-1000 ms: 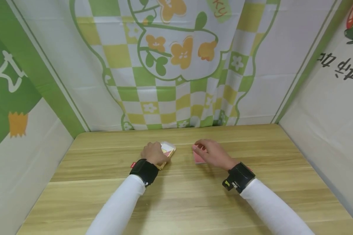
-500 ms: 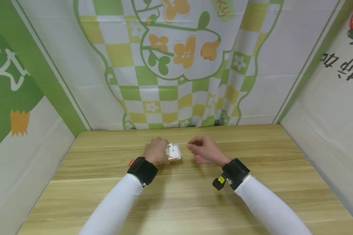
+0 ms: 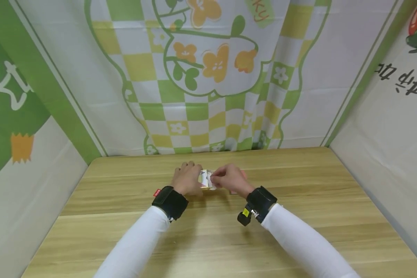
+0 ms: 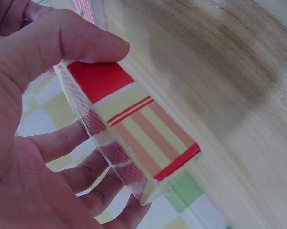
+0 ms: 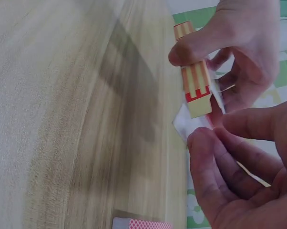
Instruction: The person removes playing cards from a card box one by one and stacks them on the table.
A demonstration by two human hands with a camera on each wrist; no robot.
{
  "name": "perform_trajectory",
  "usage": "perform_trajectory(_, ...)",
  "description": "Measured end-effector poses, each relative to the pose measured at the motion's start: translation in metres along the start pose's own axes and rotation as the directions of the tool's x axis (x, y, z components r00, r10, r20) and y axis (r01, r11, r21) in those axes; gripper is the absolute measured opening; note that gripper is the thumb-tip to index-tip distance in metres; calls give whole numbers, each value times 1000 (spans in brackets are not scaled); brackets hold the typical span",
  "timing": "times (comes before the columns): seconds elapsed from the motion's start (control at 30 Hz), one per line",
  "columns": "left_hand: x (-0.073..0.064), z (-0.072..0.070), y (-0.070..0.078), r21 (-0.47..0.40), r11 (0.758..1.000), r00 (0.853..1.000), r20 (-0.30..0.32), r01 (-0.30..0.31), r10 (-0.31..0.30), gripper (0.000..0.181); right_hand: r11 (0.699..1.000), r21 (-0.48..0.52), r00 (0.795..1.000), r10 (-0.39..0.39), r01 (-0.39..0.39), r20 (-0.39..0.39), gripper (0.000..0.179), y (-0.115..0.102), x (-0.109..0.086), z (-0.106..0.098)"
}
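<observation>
My left hand (image 3: pixel 187 179) grips a small playing-card box (image 3: pixel 204 178) between thumb and fingers, its open end facing right. In the left wrist view, the thumb presses on the narrow side of the card box (image 4: pixel 143 129), striped red, cream and tan, while the fingers lie along the other side. At the open end, my right hand (image 3: pixel 231 179) pinches with thumb and index finger by the white flap (image 5: pixel 184 121). A pink patterned stack of cards (image 3: pixel 233 192) lies on the table, mostly hidden under my right hand; its edge (image 5: pixel 148 224) shows low in the right wrist view.
The wooden table (image 3: pixel 208 239) has its far edge just beyond both hands. A checked green and white curtain (image 3: pixel 208 116) hangs behind it, with fabric walls on the left and right. A black wrist camera band (image 3: pixel 260 202) sits on my right wrist.
My left hand has turned the card box so its open end points right. My right hand has left the pink stack and moved left to the box's flap.
</observation>
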State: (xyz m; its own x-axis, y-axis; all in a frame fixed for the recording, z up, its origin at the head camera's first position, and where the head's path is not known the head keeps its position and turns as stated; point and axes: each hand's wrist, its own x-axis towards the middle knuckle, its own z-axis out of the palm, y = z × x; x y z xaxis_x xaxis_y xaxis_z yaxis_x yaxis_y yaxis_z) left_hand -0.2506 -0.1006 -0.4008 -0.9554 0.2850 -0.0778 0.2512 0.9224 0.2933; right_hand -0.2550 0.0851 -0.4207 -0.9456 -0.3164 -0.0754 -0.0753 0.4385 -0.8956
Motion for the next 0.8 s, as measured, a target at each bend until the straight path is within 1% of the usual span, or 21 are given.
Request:
perform_trajectory(0.1, 1, 1, 0, 3, 1000, 1000, -7, -8, 8, 72, 999, -44, 1000, 8, -9, -19, 12, 0, 0, 2)
perform_trajectory(0.17, 1, 1, 1, 7, 1000, 1000, -13, -18, 18, 71, 999, -43, 1000, 14, -15, -15, 11, 1, 1, 3)
perform_trajectory(0.37, 2, 0, 4, 8, 999, 998, -25, -50, 50, 59, 998, -25, 998, 61, -61, -5, 12, 1, 6, 3)
perform_trajectory(0.6, 2, -2, 7, 24, 997, 997, -32, -67, 68, 59, 997, -35, 997, 71, -72, -18, 9, 3, 9, 2)
perform_trajectory(0.8, 2, -1, 8, 19, 997, 997, -39, -71, 72, 53, 995, -59, 996, 81, -82, -23, 9, 3, 8, 2)
